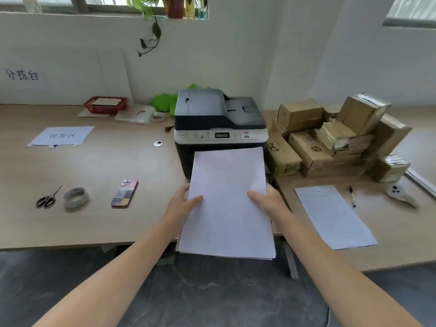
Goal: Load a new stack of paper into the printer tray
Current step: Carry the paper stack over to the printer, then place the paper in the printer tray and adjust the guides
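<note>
The paper stack [227,204] is gripped at both side edges, left hand [183,202] and right hand [266,199] each with thumb on top. Its far edge overlaps the printer [219,119] front just beyond the hands. Phone [124,193] lies left of the left hand, a sheet [335,215] right of the right.

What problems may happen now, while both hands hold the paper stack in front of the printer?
1. The paper stack hides the lower front of the printer, so the tray cannot be seen; the sheets may hit the housing and bend.
2. The left hand and right hand grip only the side edges, and the near edge already looks slightly fanned, so sheets may slip or go in unevenly.
</note>
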Demonstrator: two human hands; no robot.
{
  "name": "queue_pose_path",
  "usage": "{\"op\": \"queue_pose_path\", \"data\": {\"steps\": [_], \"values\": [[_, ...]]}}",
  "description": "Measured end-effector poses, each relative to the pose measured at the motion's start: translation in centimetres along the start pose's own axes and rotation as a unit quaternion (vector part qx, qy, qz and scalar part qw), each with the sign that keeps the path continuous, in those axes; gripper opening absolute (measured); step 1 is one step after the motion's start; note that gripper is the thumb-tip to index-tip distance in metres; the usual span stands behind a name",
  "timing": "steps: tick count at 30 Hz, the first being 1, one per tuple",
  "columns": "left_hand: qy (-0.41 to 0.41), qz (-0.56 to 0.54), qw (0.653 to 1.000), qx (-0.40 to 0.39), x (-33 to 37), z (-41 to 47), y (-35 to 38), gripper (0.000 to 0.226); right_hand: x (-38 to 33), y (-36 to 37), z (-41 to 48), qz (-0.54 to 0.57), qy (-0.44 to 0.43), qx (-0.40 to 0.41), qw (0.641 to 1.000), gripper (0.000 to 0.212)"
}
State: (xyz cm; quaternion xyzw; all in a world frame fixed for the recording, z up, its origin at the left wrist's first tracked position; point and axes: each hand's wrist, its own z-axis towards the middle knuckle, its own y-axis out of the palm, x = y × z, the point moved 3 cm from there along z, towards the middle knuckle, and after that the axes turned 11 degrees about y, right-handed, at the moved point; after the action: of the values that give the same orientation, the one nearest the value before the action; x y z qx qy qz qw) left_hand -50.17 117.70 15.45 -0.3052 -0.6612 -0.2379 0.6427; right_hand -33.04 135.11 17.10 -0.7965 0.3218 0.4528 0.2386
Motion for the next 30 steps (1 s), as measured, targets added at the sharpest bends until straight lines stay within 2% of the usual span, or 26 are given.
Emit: {"op": "queue_pose_path", "data": {"steps": [4,12,20,25,30], "values": [[-0.029,0.059,0.998,-0.016,-2.5,4.7,1.5,0.035,0.6,-0.5,5.5,-0.008,0.045,0.003,0.999,0.027],[-0.133,0.033,0.990,-0.022,-9.1,13.6,2.8,0.024,2.5,-0.4,16.1,-0.050,0.156,0.039,0.986,0.034],[-0.227,-0.006,0.974,0.006,-14.4,17.0,2.7,0.024,4.6,0.8,22.7,-0.065,0.221,0.016,0.973,0.030],[-0.230,-0.018,0.973,0.021,-15.3,18.3,2.4,0.022,5.1,0.9,25.1,-0.054,0.234,0.002,0.971,0.029],[-0.223,-0.029,0.973,0.049,-16.3,18.8,2.0,0.026,6.5,1.0,26.9,-0.010,0.278,0.005,0.961,0.039]]}}
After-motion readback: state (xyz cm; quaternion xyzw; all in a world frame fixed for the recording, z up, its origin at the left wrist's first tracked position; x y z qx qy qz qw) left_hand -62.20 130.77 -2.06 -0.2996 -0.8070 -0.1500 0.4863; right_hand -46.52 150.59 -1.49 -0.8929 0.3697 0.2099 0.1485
